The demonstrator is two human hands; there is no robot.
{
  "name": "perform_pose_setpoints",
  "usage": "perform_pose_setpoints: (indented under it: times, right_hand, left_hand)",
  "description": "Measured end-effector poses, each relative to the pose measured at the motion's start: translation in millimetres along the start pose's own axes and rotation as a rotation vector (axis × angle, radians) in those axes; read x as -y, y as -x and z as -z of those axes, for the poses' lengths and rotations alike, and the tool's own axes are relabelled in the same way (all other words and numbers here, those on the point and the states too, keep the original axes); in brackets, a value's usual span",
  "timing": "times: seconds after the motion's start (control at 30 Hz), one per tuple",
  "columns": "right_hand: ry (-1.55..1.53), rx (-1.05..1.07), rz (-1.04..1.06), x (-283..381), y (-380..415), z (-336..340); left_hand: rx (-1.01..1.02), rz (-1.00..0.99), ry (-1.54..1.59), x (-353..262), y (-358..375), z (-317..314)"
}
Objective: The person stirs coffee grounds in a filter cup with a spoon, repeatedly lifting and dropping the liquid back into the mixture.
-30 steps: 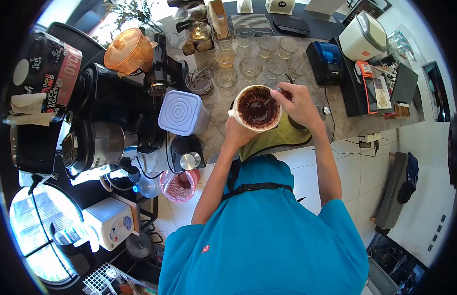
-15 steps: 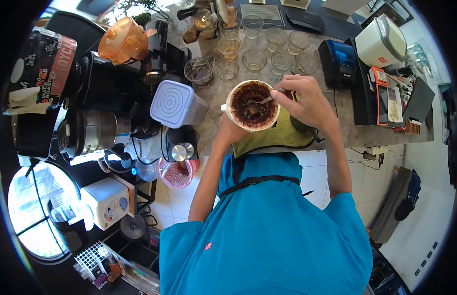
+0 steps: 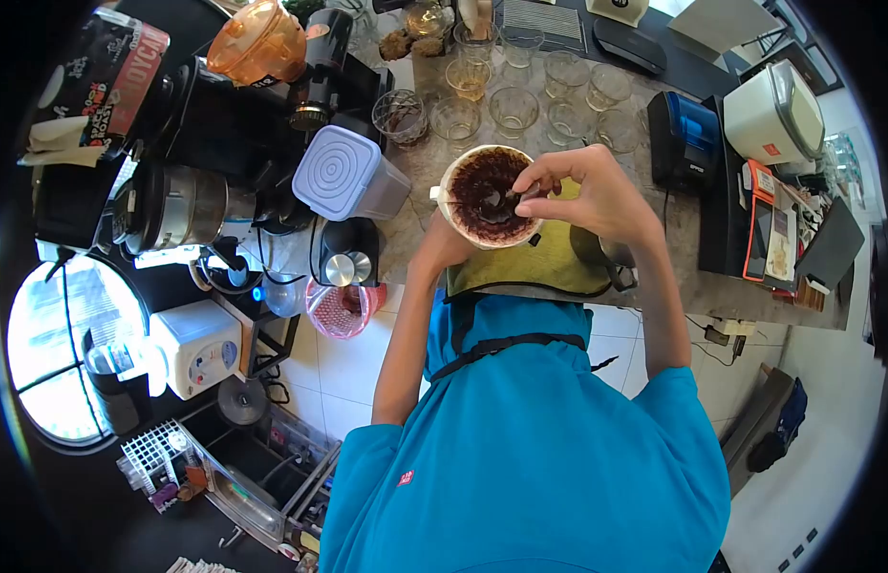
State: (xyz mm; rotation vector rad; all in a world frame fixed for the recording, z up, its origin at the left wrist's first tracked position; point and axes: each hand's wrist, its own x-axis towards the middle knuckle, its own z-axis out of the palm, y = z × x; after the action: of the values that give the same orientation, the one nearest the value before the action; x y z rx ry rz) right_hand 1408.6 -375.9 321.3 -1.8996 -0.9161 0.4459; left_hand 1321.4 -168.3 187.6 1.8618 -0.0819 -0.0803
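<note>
A single head-worn fisheye camera looks almost straight down from above the person, its picture a circle with dark corners. The counter fills the 12 o'clock part, the teal shirt spreads near the lens at 6 o'clock, and tiled floor lies between. Both hands meet just above centre, fairly close. No second view overlaps.
</note>
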Motion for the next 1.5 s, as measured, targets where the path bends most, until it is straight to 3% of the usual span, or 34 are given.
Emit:
perform_pose_setpoints:
  times: [0.17, 0.27, 0.47, 0.53, 0.67, 0.83, 0.97, 1.23, 1.5]
  right_hand:
    - [-0.078, -0.063, 0.047, -2, -4, -2]
    - [-0.073, -0.067, -0.047, 2, -6, -4]
    - [0.182, -0.238, 0.17, -13, -9, -28]
    - [0.219, -0.278, 0.202, -17, -11, -29]
    - [0.291, -0.342, 0.242, -22, -9, -28]
    - [0.314, -0.392, 0.144, -21, -1, -27]
    - [0.196, -0.279, 0.121, -19, 4, -22]
    - [0.096, -0.33, 0.164, -16, 9, -21]
    - [0.001, -0.393, -0.057, -34, 16, -18]
  left_hand:
    - [-0.027, -0.01, -0.049, -4, 1, -1]
    - [-0.017, 0.047, 0.015, -5, 0, 0]
    - [0.011, 0.033, 0.0, 1, -1, -2]
    - [-0.079, -0.036, 0.034, 3, 1, -4]
    - [0.01, 0.05, 0.001, 8, 1, -1]
    - [-0.077, -0.069, 0.023, 16, 6, -2]
    - [0.056, 0.028, 0.101, 29, -1, -4]
    - [-0.006, 0.025, -0.07, 18, 4, -1]
    - [0.002, -0.048, -0.043, 1, 0, 2]
